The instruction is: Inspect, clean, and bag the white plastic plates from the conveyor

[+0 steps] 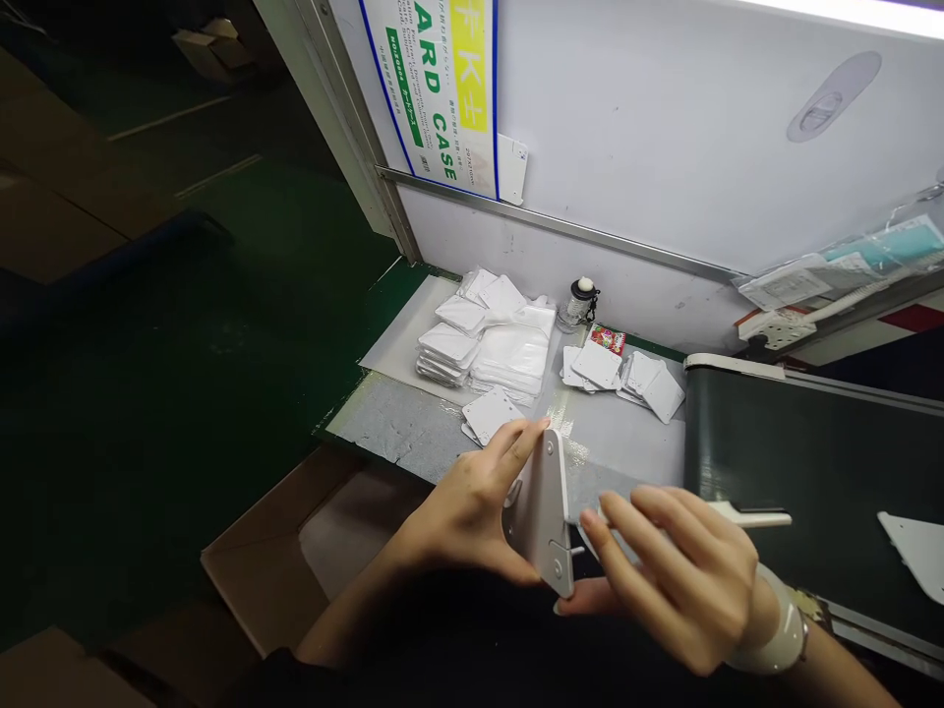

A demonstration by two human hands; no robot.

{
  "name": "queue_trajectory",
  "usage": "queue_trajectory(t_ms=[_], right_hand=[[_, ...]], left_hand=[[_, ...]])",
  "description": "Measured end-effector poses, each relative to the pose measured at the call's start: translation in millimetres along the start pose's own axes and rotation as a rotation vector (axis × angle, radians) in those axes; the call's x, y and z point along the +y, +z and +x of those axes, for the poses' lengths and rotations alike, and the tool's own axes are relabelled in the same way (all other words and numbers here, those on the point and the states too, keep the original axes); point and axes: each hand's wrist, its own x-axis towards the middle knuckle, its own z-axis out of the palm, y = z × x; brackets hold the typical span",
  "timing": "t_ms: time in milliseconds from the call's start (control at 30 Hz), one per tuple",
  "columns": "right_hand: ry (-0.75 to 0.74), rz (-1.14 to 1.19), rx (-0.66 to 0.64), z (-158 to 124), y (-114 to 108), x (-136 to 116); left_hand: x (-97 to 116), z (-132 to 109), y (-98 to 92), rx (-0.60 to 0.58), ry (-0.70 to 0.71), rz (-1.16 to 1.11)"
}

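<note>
My left hand (483,497) grips a white plastic plate (542,521) edge-on, thumb and fingers spread to its opposite ends. The plate has rounded corners and small round details along its edge. In my right hand (682,575) is a slim white-handled tool (759,518) that looks like a utility knife; its working end is partly hidden by the fingers, close to the plate's edge. My right thumb is at the plate's lower corner. A few similar white plates (493,415) lie on the bench just beyond my left hand.
Stacked white plates (446,354) and clear plastic bags (512,349) are on the bench. Farther right are loose plates (597,364), a small bottle (579,303) and a red packet (608,339). A dark conveyor belt (833,442) carries another plate (918,551). Lower left stands an open cardboard box (251,551).
</note>
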Motion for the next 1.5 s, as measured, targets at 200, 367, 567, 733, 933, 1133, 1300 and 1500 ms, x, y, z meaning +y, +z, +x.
queue_trajectory(t_ms=[200,367,567,733,933,1133,1300,1500], right_hand=[[0.096,-0.009,-0.009,0,-2,-1],[0.123,-0.055,-0.078,1,4,4],[-0.043,0.064,0.015,-1,-5,-3],[0.183,0.244,-0.032,-2,-13,-5],[0.131,0.249,-0.064,2,-4,-9],[0.116,0.165,0.002,2,2,-9],[0.114,0.124,-0.018,2,4,-9],[0.09,0.142,-0.009,2,10,-7]], left_hand=[[0,0,0.6,-0.021,0.004,0.001],[1,0,-0.6,-0.021,-0.002,0.02],[-1,0,-1.2,0.003,-0.008,-0.008],[-4,0,0.8,0.035,0.001,-0.063],[-1,1,1.9,0.024,-0.012,-0.069],[-1,3,1.9,0.015,-0.022,-0.103],[-3,4,1.5,0.0,-0.043,-0.113],[-5,7,4.6,-0.026,-0.076,-0.127]])
